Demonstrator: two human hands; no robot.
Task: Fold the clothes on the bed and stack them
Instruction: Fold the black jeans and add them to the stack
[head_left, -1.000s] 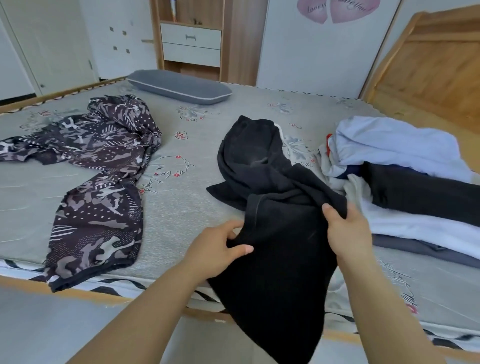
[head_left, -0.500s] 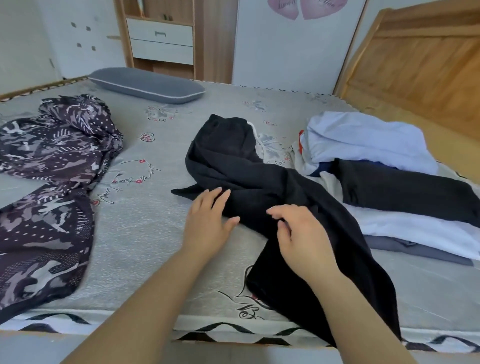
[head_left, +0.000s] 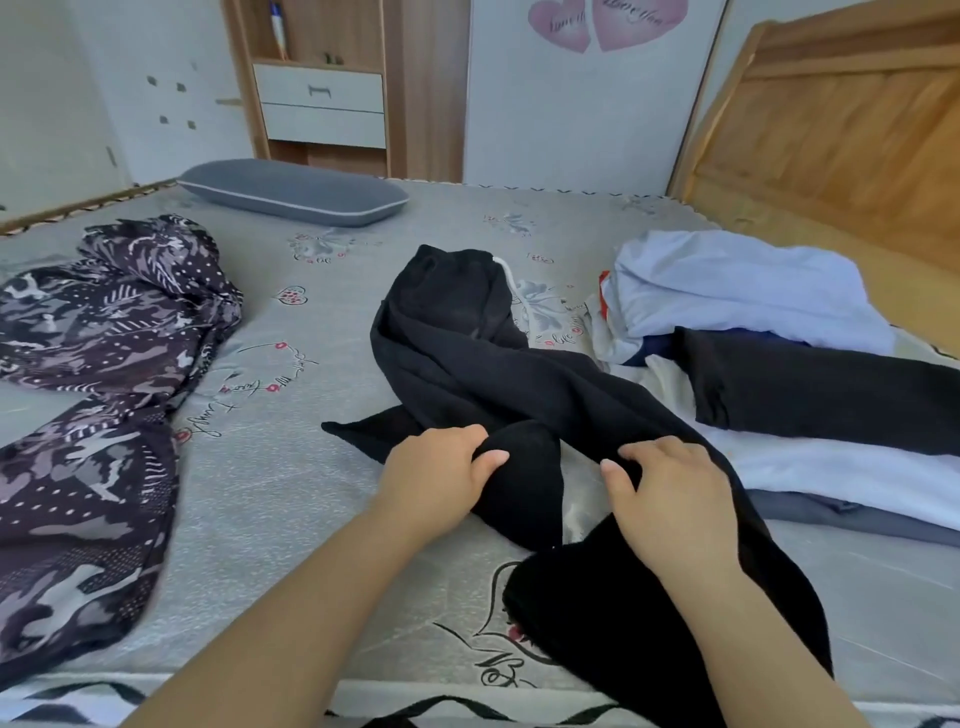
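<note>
One black garment (head_left: 467, 358) lies crumpled and twisted at centre frame on the bed (head_left: 291, 467); the left hand (head_left: 441, 475) and right hand (head_left: 670, 499) each grip its fabric. One camouflage garment (head_left: 104, 389) lies left, one pile (head_left: 753, 332) right.

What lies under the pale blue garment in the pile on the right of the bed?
Under the pale blue garment show a dark blue edge, a black garment, a white one and a grey layer at the bottom. How far each reaches beneath is covered.
</note>
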